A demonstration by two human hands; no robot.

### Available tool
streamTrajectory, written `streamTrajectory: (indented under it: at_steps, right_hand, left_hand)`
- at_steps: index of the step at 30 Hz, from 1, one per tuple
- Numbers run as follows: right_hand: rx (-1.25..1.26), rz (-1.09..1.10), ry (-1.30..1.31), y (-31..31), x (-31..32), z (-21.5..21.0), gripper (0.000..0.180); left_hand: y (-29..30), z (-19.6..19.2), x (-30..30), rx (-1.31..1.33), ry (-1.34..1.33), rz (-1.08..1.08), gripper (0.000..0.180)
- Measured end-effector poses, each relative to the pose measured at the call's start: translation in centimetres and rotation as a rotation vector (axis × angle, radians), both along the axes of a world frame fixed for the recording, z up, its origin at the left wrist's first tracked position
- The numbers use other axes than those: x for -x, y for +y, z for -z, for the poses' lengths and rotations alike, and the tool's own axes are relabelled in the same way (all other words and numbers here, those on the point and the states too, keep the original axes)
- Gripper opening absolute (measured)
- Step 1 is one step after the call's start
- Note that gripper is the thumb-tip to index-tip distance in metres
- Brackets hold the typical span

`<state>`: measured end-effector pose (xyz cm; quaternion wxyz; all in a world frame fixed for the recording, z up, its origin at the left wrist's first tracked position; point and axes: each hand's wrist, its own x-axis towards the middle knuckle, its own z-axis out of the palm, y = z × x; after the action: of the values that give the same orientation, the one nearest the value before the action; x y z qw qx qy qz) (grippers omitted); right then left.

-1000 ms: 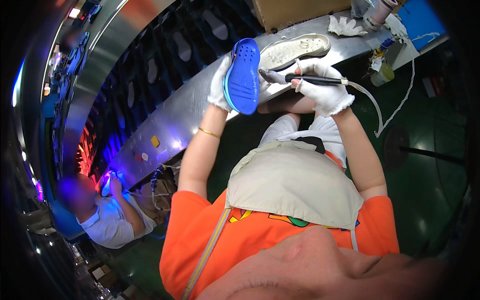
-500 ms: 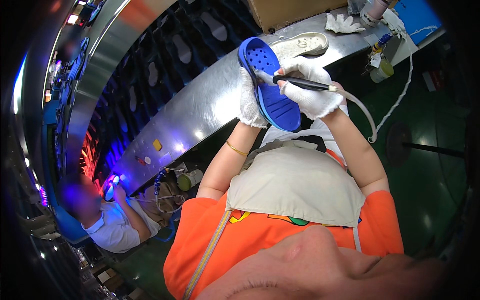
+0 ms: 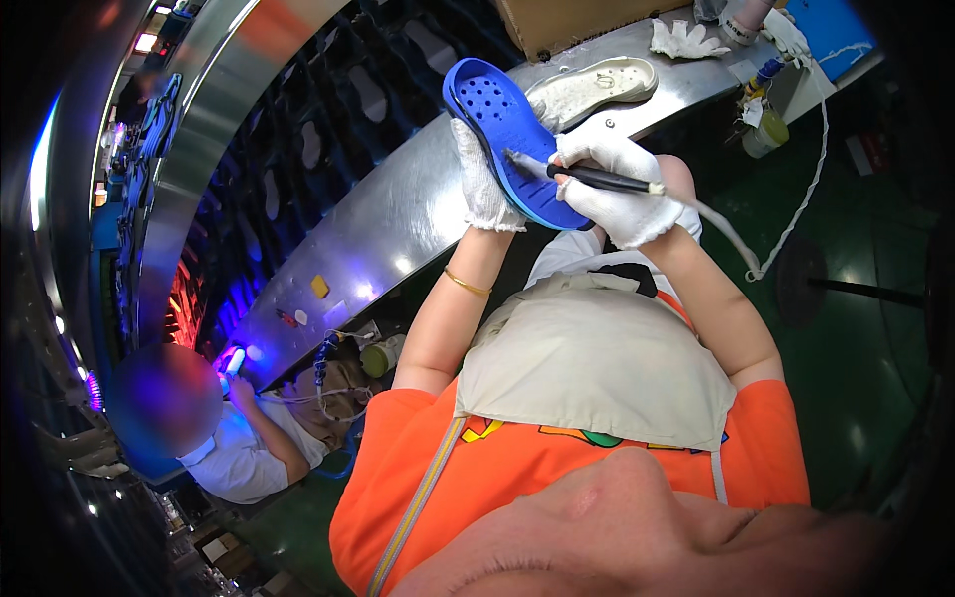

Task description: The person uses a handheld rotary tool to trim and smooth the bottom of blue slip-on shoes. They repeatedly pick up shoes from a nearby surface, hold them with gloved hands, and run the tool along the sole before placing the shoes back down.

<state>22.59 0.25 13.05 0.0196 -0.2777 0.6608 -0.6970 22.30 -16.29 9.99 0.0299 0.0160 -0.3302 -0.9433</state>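
Observation:
My left hand (image 3: 481, 184), in a white knit glove, is closed along the left side of a blue shoe sole (image 3: 495, 114). The sole is tilted with its inner face up, small round holes at the far end and slots toward the near end. My right hand (image 3: 619, 194), also gloved, grips a black-handled brush (image 3: 605, 179). Its pale bristles touch the middle of the sole's inner face. A whitish hose (image 3: 731, 235) runs from the back of the handle. Beyond the sole, a white shoe sole (image 3: 605, 90) lies on the metal bench (image 3: 388, 224).
A cardboard box (image 3: 582, 22) and a loose glove (image 3: 688, 40) are at the bench's far end. A green jar (image 3: 764, 135) hangs beside the bench's right edge. Soles lie on a dark conveyor (image 3: 328, 70) beyond. Another person (image 3: 254, 443) works at left. A yellow block (image 3: 319, 287) rests nearby.
The blue sole has moved away from me and a little left with my left hand. The brush tip has shifted along it, from near the holes toward the middle.

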Motion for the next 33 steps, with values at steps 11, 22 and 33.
streamTrajectory:
  at_steps: [11, 22, 33]
  right_hand:
    - [-0.002, -0.001, -0.152, 1.0, 0.8, -2.0, 0.013]
    - [0.131, -0.16, -0.314, 0.5, -1.2, -1.0, 0.014]
    - [0.083, -0.266, -0.238, 1.5, 0.4, -1.1, 0.011]
  left_hand:
    - [0.3, -2.3, -1.0, -0.089, -0.007, -0.045, 0.07]
    - [-0.4, -1.5, -0.8, -0.238, 0.224, 0.22, 0.06]
    - [-1.6, -2.2, -0.1, -0.35, 0.176, 0.348, 0.074]
